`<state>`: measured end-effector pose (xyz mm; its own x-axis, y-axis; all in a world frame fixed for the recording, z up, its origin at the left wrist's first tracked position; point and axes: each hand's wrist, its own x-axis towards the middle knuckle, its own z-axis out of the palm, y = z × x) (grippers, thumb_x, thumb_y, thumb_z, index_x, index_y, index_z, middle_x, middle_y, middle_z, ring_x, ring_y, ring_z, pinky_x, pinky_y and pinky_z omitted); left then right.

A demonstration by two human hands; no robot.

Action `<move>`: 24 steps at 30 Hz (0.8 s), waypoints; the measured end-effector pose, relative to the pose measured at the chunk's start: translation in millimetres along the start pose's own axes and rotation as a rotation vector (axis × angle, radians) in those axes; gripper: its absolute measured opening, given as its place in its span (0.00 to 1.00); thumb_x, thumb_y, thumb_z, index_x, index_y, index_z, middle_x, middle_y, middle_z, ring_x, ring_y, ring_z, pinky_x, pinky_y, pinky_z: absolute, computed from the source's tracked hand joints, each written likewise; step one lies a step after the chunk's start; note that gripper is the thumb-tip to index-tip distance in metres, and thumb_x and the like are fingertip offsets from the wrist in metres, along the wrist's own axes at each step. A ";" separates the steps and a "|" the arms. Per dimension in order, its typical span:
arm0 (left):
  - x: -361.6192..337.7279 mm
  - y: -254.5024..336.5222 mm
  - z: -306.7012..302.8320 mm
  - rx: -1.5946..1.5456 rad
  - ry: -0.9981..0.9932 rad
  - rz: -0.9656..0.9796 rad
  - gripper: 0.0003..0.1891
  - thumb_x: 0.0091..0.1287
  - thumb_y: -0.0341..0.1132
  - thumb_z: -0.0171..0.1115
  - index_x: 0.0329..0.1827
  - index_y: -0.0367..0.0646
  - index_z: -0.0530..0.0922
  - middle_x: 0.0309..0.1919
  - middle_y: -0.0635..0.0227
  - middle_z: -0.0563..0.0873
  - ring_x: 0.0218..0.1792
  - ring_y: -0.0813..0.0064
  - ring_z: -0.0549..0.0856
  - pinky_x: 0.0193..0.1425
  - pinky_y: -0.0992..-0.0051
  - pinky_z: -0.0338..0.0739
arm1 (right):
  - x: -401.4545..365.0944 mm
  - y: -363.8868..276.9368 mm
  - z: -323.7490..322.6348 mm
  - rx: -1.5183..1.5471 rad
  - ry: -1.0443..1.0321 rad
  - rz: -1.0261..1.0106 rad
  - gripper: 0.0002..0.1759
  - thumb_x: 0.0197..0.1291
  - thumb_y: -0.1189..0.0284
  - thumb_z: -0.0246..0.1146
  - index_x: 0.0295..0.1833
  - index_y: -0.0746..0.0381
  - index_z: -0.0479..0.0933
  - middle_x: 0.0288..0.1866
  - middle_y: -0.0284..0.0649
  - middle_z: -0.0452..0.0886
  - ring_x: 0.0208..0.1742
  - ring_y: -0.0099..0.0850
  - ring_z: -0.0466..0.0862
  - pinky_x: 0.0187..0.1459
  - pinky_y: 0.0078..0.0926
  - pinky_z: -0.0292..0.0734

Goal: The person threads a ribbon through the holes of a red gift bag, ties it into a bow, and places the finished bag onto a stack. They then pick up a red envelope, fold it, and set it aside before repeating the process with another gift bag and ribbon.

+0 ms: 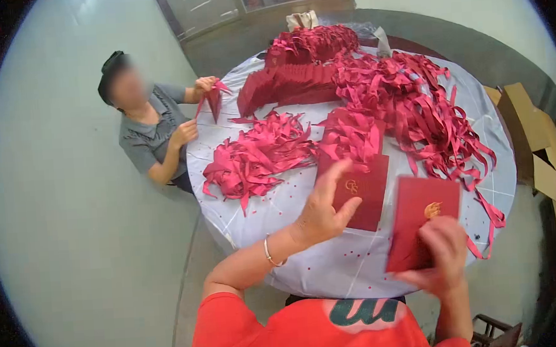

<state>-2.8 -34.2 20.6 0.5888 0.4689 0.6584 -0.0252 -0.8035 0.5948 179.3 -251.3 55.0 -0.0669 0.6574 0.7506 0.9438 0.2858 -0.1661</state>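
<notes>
My right hand (441, 256) grips the lower right edge of a flat red paper gift bag (414, 213), thumb below and fingers over its front. The bag is tilted slightly and bears a gold emblem. Over the table, my left hand (328, 205) has its fingers and thumb spread, with nothing in it. Just beyond that hand lies another flat red bag (372, 196) with gold lettering, partly covered by the hand. Pink-red ribbons (352, 137) rest on the bags behind it.
A white-covered round table (328, 266) carries a loose ribbon pile (261, 152), a row of stacked red bags (292, 87) and a large ribboned heap (413, 101). Across on the left, a person (153, 117) handles a ribboned red piece (212, 104). Cardboard boxes (530, 126) stand right.
</notes>
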 end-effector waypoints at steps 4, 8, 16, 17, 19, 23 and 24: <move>2.0 15.0 0.1 -0.626 -0.200 -0.451 0.13 0.74 0.25 0.49 0.58 0.33 0.73 0.48 0.64 0.85 0.50 0.79 0.83 0.56 0.78 0.77 | -6.4 -20.6 44.2 0.179 -0.185 -0.115 0.37 0.37 0.57 0.76 0.54 0.63 0.77 0.49 0.44 0.77 0.51 0.46 0.77 0.53 0.45 0.75; 6.7 20.5 -5.8 -0.255 -0.296 -0.382 0.11 0.73 0.24 0.50 0.52 0.33 0.78 0.44 0.65 0.86 0.46 0.78 0.85 0.53 0.78 0.79 | -12.5 -18.1 57.8 0.159 -0.190 -0.085 0.38 0.37 0.60 0.76 0.57 0.64 0.75 0.52 0.44 0.75 0.54 0.46 0.75 0.54 0.44 0.75; 15.3 32.2 14.8 0.257 -0.458 -0.147 0.11 0.62 0.29 0.57 0.46 0.38 0.80 0.38 0.51 0.85 0.42 0.53 0.86 0.47 0.61 0.81 | -32.0 -3.9 69.7 0.242 -0.250 -0.095 0.39 0.36 0.54 0.75 0.55 0.63 0.77 0.50 0.45 0.76 0.53 0.46 0.75 0.55 0.45 0.72; 14.1 35.0 24.5 0.342 -0.526 -0.154 0.11 0.63 0.32 0.58 0.46 0.39 0.80 0.39 0.51 0.85 0.42 0.50 0.85 0.46 0.58 0.80 | -33.0 -3.2 69.7 0.251 -0.242 -0.103 0.38 0.39 0.55 0.74 0.56 0.64 0.76 0.50 0.46 0.75 0.53 0.46 0.74 0.55 0.44 0.72; 16.3 34.4 40.2 0.401 -0.581 -0.115 0.12 0.63 0.35 0.60 0.47 0.39 0.79 0.39 0.52 0.85 0.42 0.49 0.85 0.46 0.56 0.80 | -33.8 0.1 68.4 0.273 -0.262 -0.097 0.38 0.40 0.54 0.74 0.57 0.64 0.76 0.51 0.47 0.75 0.55 0.46 0.74 0.56 0.44 0.71; 21.2 33.0 63.7 0.442 -0.489 -0.054 0.12 0.61 0.37 0.63 0.43 0.39 0.79 0.35 0.55 0.85 0.40 0.51 0.85 0.43 0.57 0.80 | -35.7 5.2 68.2 0.333 -0.271 -0.088 0.39 0.40 0.54 0.74 0.58 0.64 0.76 0.55 0.48 0.75 0.57 0.46 0.73 0.57 0.43 0.70; 22.9 33.1 68.2 0.472 -0.466 -0.051 0.11 0.61 0.37 0.64 0.41 0.39 0.78 0.33 0.55 0.85 0.38 0.52 0.85 0.42 0.57 0.80 | -36.2 5.7 67.7 0.333 -0.276 -0.080 0.39 0.40 0.54 0.74 0.58 0.64 0.76 0.55 0.48 0.75 0.57 0.46 0.73 0.57 0.43 0.70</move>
<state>65.0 -75.1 23.9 0.8703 0.3881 0.3033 0.3059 -0.9085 0.2847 165.2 -226.3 -16.4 -0.2618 0.7729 0.5780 0.7793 0.5226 -0.3458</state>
